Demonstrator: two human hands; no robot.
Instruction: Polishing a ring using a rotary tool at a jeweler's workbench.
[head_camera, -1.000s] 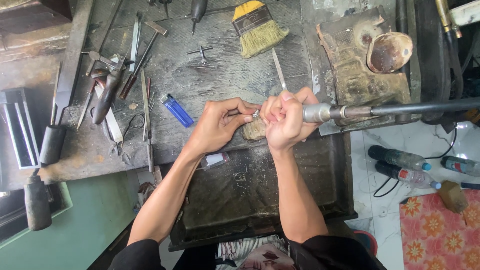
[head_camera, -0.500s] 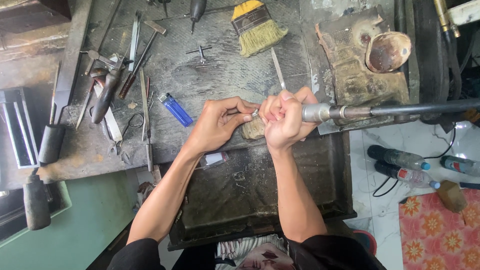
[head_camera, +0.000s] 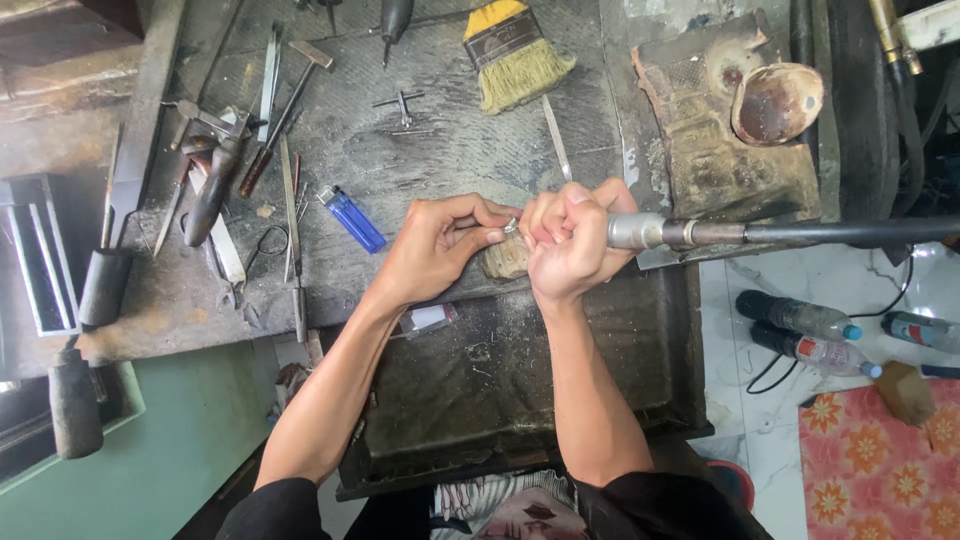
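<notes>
ring (head_camera: 511, 226), small and silvery, sits pinched at the fingertips of our left hand (head_camera: 437, 250), above the front edge of the dark workbench (head_camera: 440, 150). largest nearby: the black tray (head_camera: 600, 390) beneath our forearms. our right hand (head_camera: 568, 240) is wrapped tight around the metal handpiece (head_camera: 650, 231) of a flexible shaft tool, its tip at the ring. brush (head_camera: 512, 55) lies further back, blue lighter (head_camera: 352, 219) left of our hands.
</notes>
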